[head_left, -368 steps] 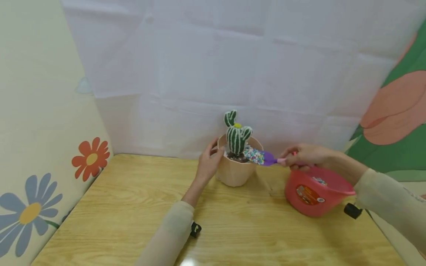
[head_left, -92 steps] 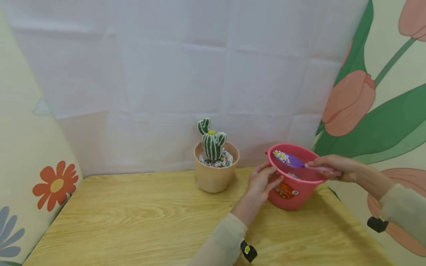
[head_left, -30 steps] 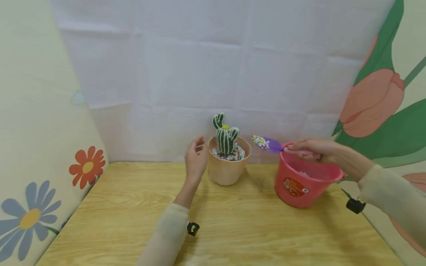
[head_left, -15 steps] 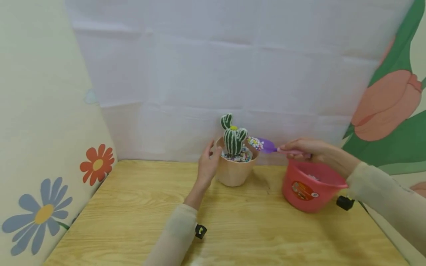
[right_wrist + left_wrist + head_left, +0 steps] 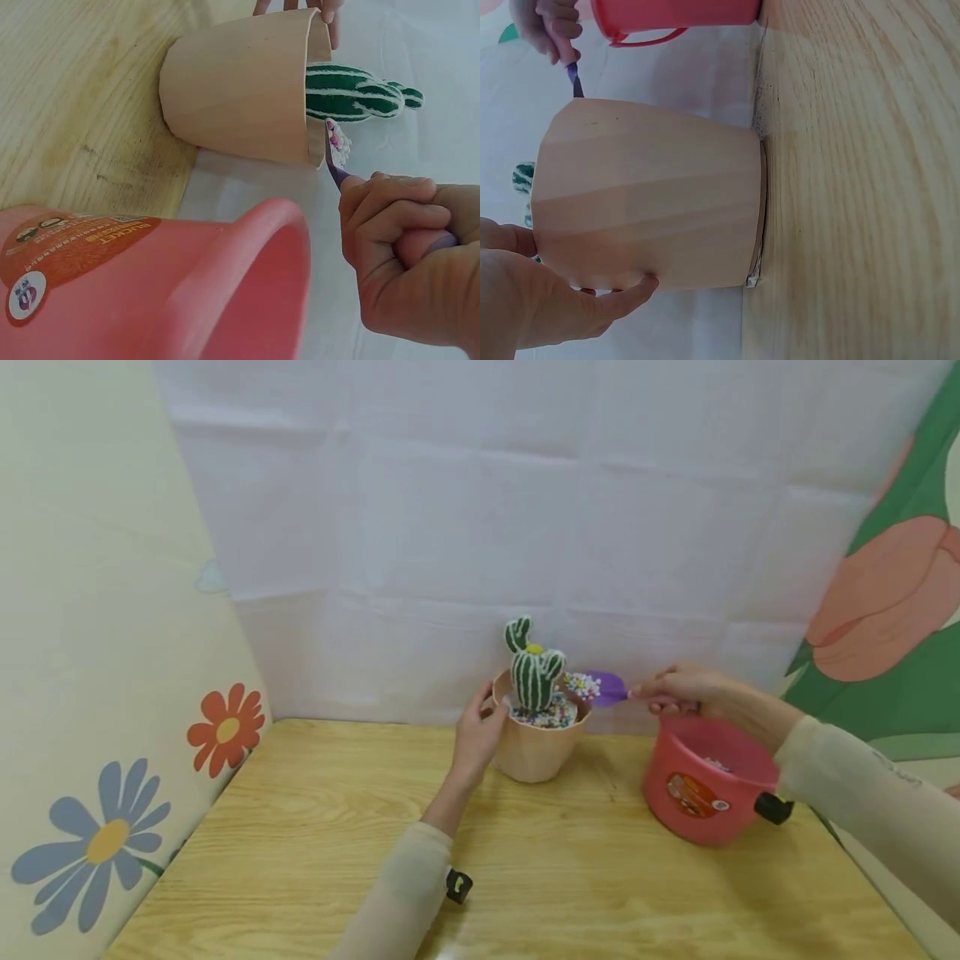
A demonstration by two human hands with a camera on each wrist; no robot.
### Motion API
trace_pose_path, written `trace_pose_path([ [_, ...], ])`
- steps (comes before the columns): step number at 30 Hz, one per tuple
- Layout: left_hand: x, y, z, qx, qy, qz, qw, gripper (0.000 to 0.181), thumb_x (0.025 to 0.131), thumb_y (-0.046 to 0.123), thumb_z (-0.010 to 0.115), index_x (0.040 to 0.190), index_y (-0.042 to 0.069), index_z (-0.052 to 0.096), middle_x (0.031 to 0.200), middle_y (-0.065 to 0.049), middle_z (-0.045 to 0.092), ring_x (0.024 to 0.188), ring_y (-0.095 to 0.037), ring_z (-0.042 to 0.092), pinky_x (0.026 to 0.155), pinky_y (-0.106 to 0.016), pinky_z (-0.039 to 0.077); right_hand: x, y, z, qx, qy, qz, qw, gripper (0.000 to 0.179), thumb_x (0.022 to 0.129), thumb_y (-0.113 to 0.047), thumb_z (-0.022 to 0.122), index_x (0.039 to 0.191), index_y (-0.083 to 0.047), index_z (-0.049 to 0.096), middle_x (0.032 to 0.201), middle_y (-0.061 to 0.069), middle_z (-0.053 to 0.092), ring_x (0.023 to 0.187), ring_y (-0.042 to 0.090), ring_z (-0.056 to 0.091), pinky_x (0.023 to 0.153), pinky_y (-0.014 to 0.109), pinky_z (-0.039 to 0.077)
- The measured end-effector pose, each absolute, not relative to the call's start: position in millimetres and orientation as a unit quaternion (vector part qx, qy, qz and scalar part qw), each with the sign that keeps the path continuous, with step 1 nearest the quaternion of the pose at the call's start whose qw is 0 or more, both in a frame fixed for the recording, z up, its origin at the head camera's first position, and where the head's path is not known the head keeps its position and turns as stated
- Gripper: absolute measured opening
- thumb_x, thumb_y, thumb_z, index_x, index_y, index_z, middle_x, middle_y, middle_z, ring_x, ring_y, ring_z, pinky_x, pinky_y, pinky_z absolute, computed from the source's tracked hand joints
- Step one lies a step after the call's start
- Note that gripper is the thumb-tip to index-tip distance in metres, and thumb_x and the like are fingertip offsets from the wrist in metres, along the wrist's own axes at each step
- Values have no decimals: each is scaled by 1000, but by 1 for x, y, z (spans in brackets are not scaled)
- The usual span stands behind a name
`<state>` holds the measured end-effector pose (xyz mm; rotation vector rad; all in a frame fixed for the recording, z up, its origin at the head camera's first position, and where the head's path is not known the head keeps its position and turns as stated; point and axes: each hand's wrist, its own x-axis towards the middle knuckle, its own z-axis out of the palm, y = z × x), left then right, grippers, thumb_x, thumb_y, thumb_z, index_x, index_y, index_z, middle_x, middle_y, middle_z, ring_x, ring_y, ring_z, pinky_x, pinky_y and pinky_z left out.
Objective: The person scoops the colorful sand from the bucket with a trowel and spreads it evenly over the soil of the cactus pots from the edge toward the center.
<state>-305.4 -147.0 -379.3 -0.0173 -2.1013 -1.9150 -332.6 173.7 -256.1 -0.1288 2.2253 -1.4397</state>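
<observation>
A peach flower pot (image 5: 536,755) stands on the table, holding a green-and-white knitted cactus (image 5: 533,682) with a yellow top. Multicoloured beads (image 5: 546,717) cover the surface round its base. My left hand (image 5: 477,739) grips the pot's left side, thumb at the rim and fingers along the outer wall (image 5: 630,298). In my right hand (image 5: 684,690) is the pink handle of a small trowel, whose purple blade (image 5: 611,688) carries a heap of beads. The blade lies at the pot's right rim, beside the cactus in the right wrist view (image 5: 352,96).
A pink-red bucket (image 5: 693,789) with beads inside stands right of the pot, below my right forearm. Behind the wooden table (image 5: 337,827) hangs a white cloth (image 5: 420,527). Painted flowers mark the side walls.
Dark soil showed in the pot earlier; beads now cover it. My left hand has gone from the bucket to the pot, and the loaded trowel has moved left from the bucket to the pot's rim.
</observation>
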Motion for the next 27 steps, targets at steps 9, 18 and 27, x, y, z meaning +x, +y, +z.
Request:
trace_pose_path([
  [9, -307, -146, -379, -7, -732, -666, 147, 59, 99, 25, 61, 154, 10, 45, 153, -7, 48, 131, -34, 49, 104, -46, 46, -336, 168, -252, -73, 872, -438, 204, 22, 99, -20, 68, 96, 1, 64, 72, 7, 64, 49, 7, 44, 45, 20, 36],
  [18, -308, -145, -378, -12, -738, -656, 157, 58, 98, 22, 61, 152, 8, 47, 151, -9, 49, 129, -36, 51, 104, -46, 46, -338, 161, -248, -91, 885, -417, 187, 22, 100, -20, 66, 91, 1, 66, 70, 8, 63, 50, 8, 44, 44, 21, 35],
  [27, -306, -146, -378, -11, -736, -659, 154, 56, 99, 22, 60, 152, 9, 48, 152, -9, 49, 129, -35, 50, 102, -47, 47, -339, 153, -251, -95, 894, -412, 151, 22, 98, -18, 68, 96, 3, 66, 70, 9, 63, 53, 10, 51, 48, 22, 43],
])
